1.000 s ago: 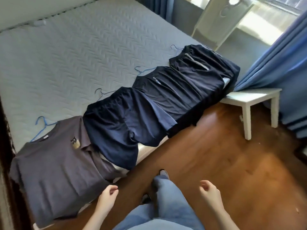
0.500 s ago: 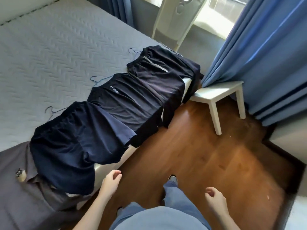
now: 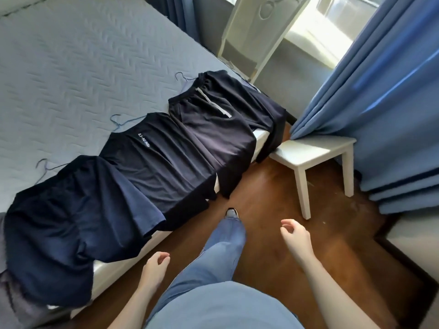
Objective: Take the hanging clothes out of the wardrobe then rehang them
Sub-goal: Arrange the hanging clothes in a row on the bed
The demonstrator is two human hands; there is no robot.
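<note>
Several dark garments lie in a row along the bed's [image 3: 71,67] near edge, each on a wire hanger. Navy shorts [image 3: 71,222] are nearest, then a black T-shirt with white lettering [image 3: 166,162], then black drawstring shorts [image 3: 225,110] at the far end. A sliver of a grey shirt [image 3: 14,305] shows at the lower left edge. My left hand [image 3: 154,267] hangs loosely curled beside the mattress edge, holding nothing. My right hand [image 3: 295,236] is raised over the floor, fingers apart and bare. The wardrobe is out of view.
A white stool [image 3: 316,150] stands on the wooden floor [image 3: 273,269] by the bed's far corner. Blue curtains [image 3: 392,103] hang on the right. A white chair [image 3: 256,32] stands by the bright window. My jeans leg and shoe [image 3: 231,212] step forward.
The view has swung right along the bed: the grey shirt has nearly left the frame and the stool and curtains are closer. My foot has stepped forward and my right hand has risen.
</note>
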